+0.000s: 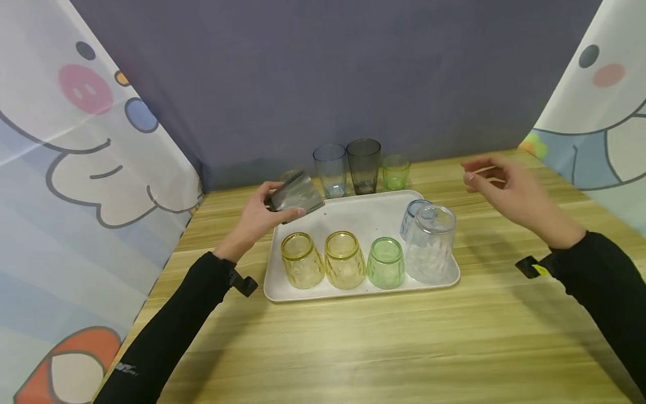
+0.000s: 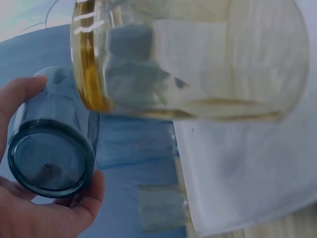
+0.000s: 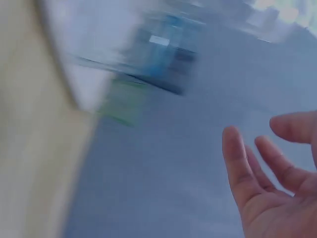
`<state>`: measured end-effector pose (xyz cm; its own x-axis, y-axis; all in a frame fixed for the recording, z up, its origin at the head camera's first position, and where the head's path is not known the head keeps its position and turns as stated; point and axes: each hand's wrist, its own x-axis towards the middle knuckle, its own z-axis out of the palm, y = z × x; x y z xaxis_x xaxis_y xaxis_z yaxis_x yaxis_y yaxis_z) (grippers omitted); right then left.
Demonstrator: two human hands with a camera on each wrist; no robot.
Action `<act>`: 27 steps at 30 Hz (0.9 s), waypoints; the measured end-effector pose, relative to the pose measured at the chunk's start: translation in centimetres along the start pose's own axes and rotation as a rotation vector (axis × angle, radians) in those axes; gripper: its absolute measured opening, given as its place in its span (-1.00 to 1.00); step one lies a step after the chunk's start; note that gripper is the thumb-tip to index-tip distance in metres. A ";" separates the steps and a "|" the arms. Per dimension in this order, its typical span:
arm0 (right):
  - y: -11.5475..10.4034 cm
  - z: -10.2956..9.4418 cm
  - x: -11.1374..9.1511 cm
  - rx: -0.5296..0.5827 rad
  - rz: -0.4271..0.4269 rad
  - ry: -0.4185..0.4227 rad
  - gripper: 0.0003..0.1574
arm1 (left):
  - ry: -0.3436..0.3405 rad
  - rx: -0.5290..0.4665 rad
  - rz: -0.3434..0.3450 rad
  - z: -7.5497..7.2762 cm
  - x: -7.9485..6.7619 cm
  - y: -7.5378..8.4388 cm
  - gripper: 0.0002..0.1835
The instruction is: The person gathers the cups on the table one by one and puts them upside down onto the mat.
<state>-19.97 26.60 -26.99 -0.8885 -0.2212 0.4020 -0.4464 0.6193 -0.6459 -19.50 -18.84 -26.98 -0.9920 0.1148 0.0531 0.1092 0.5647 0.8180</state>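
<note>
In the head view my left hand [image 1: 257, 217] grips a dark grey glass [image 1: 299, 196], tilted on its side above the tray's back left corner. The left wrist view shows thumb and fingers round that glass, its base turned towards the camera. My right hand [image 1: 512, 193] is raised over the table right of the tray, fingers loosely bent and holding nothing. On the white tray [image 1: 353, 212] two yellow glasses [image 1: 303, 270] and a green glass [image 1: 386, 270] stand upside down along the front. A large clear glass [image 1: 429, 249] and a small blue glass [image 1: 409, 220] stand at its right end.
Behind the tray stand a tall blue glass [image 1: 331, 168], a tall dark glass [image 1: 364, 168] and a small green glass [image 1: 396, 173]. Another small glass [image 1: 289, 175] is mostly hidden behind the held one. A grey backdrop [image 1: 323, 73] rises at the wooden table's [image 1: 353, 348] far edge.
</note>
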 end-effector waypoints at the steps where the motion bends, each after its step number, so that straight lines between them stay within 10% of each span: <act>1: -1.1 -0.4 0.2 -0.010 -0.046 0.020 -0.57 | 0.000 0.009 0.006 0.2 0.1 0.2 -0.07; 6: -7.1 0.3 1.6 -0.144 -0.370 0.014 -0.64 | -0.006 0.041 0.059 0.9 0.1 1.6 -0.10; 11: -12.4 3.5 3.1 -0.341 -0.598 -0.174 -0.39 | -0.041 0.031 0.084 1.9 -0.1 3.2 -0.13; 19: -16.0 8.9 4.1 -0.729 -0.725 -0.276 0.16 | -0.101 0.023 0.156 4.2 -1.0 6.1 -0.14; 27: -16.3 11.3 3.7 -0.803 -0.704 -0.195 0.06 | -0.072 0.037 0.258 5.5 -1.4 6.7 -0.15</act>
<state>-17.22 7.14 -22.32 -0.4937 -0.7914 0.3605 -0.7256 0.6033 0.3308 -17.07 -10.69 -24.73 -0.9240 0.3159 0.2158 0.3618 0.5384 0.7611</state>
